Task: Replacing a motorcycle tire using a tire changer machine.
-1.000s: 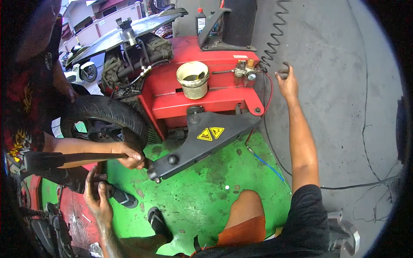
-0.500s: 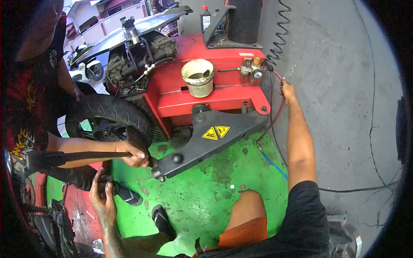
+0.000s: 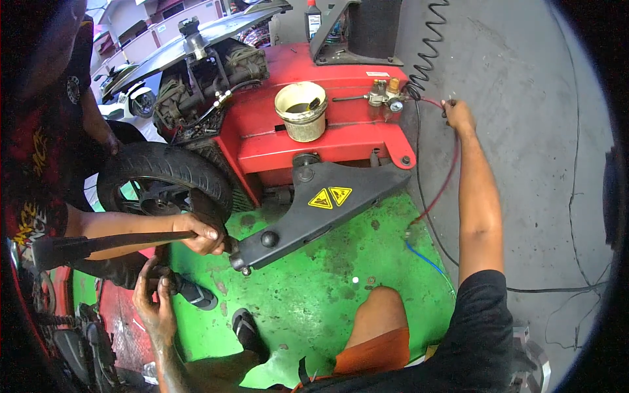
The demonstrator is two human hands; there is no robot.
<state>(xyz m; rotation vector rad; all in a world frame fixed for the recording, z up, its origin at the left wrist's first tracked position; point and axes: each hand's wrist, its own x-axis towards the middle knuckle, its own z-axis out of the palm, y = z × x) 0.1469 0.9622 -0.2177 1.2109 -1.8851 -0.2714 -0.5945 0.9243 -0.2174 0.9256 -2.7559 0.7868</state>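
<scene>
My right hand is closed around a red air hose at the right of the machine. The hose runs from a regulator with a gauge to my fingers, then hangs down to a blue hose. Low on the left, my left hand is raised with fingers apart and nothing visible in it. Just above it, another person's hand is closed at the end of a black bead-breaker arm, beside a long dark bar. That arm is mounted on a red tyre changer.
A tyre on its wheel stands against the machine's left side. On top sits a dirty white bucket with liquid and a dark tool. A black bottle stands behind. The coiled black hose hangs at right; cables lie across the grey floor.
My right hand has moved right and slightly up with the red hose, drawing its lower end and the blue hose rightward. My left hand has barely moved.
</scene>
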